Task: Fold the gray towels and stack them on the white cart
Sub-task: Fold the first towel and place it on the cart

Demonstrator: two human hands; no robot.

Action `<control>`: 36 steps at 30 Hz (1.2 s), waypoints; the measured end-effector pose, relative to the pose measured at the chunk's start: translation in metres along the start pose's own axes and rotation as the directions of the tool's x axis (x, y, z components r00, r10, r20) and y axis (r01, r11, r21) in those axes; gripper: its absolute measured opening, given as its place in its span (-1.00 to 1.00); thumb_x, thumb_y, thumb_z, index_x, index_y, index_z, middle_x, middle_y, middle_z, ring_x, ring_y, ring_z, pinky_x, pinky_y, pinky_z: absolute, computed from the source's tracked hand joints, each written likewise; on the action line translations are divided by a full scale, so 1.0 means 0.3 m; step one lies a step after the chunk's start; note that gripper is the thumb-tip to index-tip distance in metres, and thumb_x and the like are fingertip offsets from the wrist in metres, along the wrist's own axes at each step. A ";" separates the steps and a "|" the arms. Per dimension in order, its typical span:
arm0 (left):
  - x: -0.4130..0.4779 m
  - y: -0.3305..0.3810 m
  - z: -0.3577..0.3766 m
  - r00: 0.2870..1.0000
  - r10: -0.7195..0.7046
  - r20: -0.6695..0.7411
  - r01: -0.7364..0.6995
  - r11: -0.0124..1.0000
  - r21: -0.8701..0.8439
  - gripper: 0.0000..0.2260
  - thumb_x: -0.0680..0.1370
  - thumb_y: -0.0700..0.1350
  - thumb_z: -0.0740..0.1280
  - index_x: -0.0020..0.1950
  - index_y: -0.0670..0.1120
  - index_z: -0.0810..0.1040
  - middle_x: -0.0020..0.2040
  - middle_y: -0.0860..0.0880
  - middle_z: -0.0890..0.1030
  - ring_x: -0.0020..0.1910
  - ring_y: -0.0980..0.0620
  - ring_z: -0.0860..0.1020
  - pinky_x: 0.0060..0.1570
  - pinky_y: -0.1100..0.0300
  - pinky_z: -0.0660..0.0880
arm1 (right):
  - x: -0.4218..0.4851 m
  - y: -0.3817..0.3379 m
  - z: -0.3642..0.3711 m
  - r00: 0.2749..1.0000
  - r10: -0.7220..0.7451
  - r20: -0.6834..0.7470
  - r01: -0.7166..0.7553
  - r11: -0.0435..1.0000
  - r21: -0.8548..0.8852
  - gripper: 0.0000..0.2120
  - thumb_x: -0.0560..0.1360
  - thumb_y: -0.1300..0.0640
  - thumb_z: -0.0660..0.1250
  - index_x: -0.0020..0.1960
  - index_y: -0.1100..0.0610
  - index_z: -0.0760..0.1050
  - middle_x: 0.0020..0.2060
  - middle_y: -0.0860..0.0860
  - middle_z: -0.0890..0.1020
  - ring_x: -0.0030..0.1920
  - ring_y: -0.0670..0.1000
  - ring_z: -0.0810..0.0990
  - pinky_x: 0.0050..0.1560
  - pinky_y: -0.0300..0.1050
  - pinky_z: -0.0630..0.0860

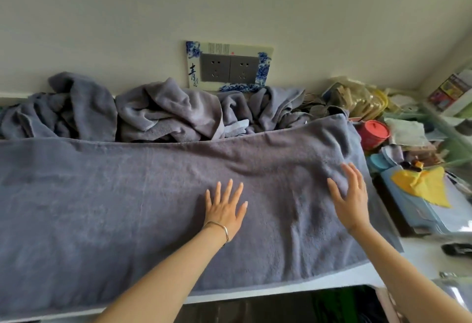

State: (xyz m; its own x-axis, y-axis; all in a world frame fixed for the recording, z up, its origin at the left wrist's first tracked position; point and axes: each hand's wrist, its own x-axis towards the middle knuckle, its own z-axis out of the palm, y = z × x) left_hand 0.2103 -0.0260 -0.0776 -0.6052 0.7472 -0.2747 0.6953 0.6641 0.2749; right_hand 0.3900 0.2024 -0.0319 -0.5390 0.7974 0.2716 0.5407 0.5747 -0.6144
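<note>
Two bare forearms reach in from the bottom edge, over the white front lip of the desk (293,289). The left hand (224,210), with a thin bracelet (219,228) at the wrist, lies flat on a gray towel (102,207). Its grip is apart, the fingers straight and fanned. The right hand (351,202) is near the towel's right end, its grip also apart with the fingers spread and holding nothing. Whether the palm presses the cloth or hovers just above it cannot be told.

The towel is spread lengthwise across almost the whole desk, one long hem along the near edge, with soft ripples between and beyond the hands. It looks thick, limp terry with some weight. It will likely sag when lifted, cling to itself rather than slide, and take no harm from rough handling. The best places to hold it are probably the two right-hand corners, pinched at the hem and carried over to the left end.

Behind it, against the wall, lies a crumpled heap of more gray towels (166,113). Above them is a wall socket (229,67) in a blue-and-white frame. To the right lies clutter, including a red tub (373,133) and a yellow cloth (421,184). No white cart can be made out.
</note>
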 end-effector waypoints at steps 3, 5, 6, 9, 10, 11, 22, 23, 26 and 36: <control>0.037 0.096 0.011 0.998 0.053 0.025 -0.053 0.998 0.018 -0.52 0.63 0.15 -0.18 0.51 0.13 -0.24 0.54 0.03 -0.23 0.51 -0.08 -0.26 0.44 -0.13 -0.28 | 0.108 0.055 -0.046 0.956 0.284 0.080 -0.295 0.927 0.232 -0.31 0.51 -0.06 0.33 0.50 0.13 0.11 0.48 0.08 0.22 0.47 0.07 0.18 0.47 0.02 0.13; 0.050 0.125 0.055 0.999 0.030 0.041 -0.032 0.998 0.045 -0.52 0.62 0.16 -0.17 0.51 0.14 -0.24 0.54 0.04 -0.22 0.51 -0.07 -0.25 0.43 -0.13 -0.28 | 0.153 0.088 -0.065 0.909 0.391 0.147 -0.417 0.867 0.272 -0.26 0.49 -0.09 0.33 0.52 0.12 0.06 0.49 0.07 0.19 0.47 0.07 0.18 0.45 0.00 0.15; 0.049 0.123 0.072 0.999 0.014 0.046 -0.016 0.998 0.061 -0.51 0.62 0.18 -0.18 0.51 0.14 -0.25 0.54 0.04 -0.25 0.51 -0.07 -0.26 0.42 -0.13 -0.29 | 0.170 0.104 -0.065 0.888 0.423 0.182 -0.459 0.844 0.278 -0.24 0.49 -0.11 0.33 0.53 0.11 0.05 0.49 0.08 0.20 0.46 0.09 0.21 0.42 0.00 0.19; 0.035 0.097 0.117 0.999 0.033 -0.014 -0.031 0.988 0.152 -0.44 0.50 0.28 -0.42 0.47 0.14 -0.30 0.52 0.04 -0.25 0.52 -0.06 -0.18 0.42 -0.14 -0.24 | 0.211 0.148 -0.066 0.835 0.491 0.248 -0.548 0.784 0.291 -0.23 0.49 -0.15 0.30 0.53 0.09 0.01 0.46 0.11 0.25 0.41 0.14 0.29 0.35 0.01 0.26; 0.026 0.092 0.115 0.999 0.024 -0.030 -0.019 0.984 0.175 -0.40 0.49 0.28 -0.45 0.49 0.13 -0.18 0.53 0.03 -0.11 0.52 -0.07 0.00 0.43 -0.15 -0.14 | 0.223 0.160 -0.067 0.827 0.501 0.256 -0.560 0.776 0.290 -0.23 0.49 -0.14 0.30 0.53 0.10 0.01 0.45 0.11 0.26 0.41 0.15 0.30 0.35 0.00 0.26; 0.025 0.085 0.120 1.000 -0.007 -0.026 0.011 0.988 0.152 -0.40 0.53 0.25 -0.40 0.49 0.11 0.02 0.52 0.01 0.10 0.46 -0.09 0.22 0.39 -0.16 0.01 | 0.235 0.170 -0.068 0.826 0.505 0.249 -0.561 0.776 0.287 -0.23 0.49 -0.13 0.31 0.53 0.12 0.02 0.45 0.11 0.27 0.41 0.14 0.30 0.35 -0.03 0.25; 0.050 0.069 0.161 0.997 -0.007 -0.076 0.018 0.991 0.134 -0.48 0.59 0.22 -0.23 0.45 0.08 0.21 0.40 -0.01 0.42 0.37 -0.07 0.24 0.25 -0.16 0.13 | 0.331 0.235 -0.109 0.905 0.404 0.137 -0.418 0.903 0.096 -0.65 0.48 -0.05 0.36 0.08 0.22 0.52 -0.07 0.13 0.60 -0.05 0.10 0.52 -0.05 -0.17 0.32; 0.052 0.070 0.163 0.998 0.000 -0.067 0.009 0.991 0.130 -0.48 0.59 0.22 -0.23 0.45 0.08 0.21 0.39 -0.01 0.42 0.37 -0.07 0.25 0.25 -0.16 0.13 | 0.332 0.226 -0.125 0.922 0.357 0.150 -0.370 0.926 0.071 -0.74 0.49 -0.03 0.36 -0.11 0.19 0.52 -0.22 0.10 0.57 -0.14 0.08 0.48 -0.13 -0.15 0.30; 0.055 0.069 0.168 0.999 -0.010 -0.031 0.013 0.994 0.110 -0.48 0.59 0.22 -0.22 0.45 0.08 0.23 0.39 -0.01 0.42 0.36 -0.09 0.33 0.24 -0.17 0.15 | 0.347 0.178 -0.183 0.939 0.259 0.227 -0.277 0.959 0.054 -0.74 0.50 0.01 0.35 -0.19 0.21 0.52 -0.31 0.11 0.56 -0.22 0.07 0.47 -0.19 -0.11 0.36; 0.041 0.049 0.070 0.998 0.066 0.019 -0.063 0.990 -0.128 -0.12 0.30 0.49 -0.43 0.53 0.13 -0.06 0.54 0.12 -0.11 0.52 0.05 -0.15 0.45 0.00 -0.23 | 0.309 -0.318 -0.313 0.733 -0.147 0.664 -0.449 0.628 0.636 -0.70 0.58 0.15 0.15 0.29 0.09 0.45 0.12 0.10 0.62 0.09 0.03 0.61 0.03 -0.16 0.59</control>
State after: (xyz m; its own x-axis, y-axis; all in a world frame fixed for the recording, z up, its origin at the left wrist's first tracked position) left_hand 0.2212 -0.0078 -0.0961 -0.5505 0.7888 -0.2735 0.6765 0.6134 0.4076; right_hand 0.3491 0.2389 0.1215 -0.9037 0.3775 -0.2021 0.1710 -0.1146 -0.9786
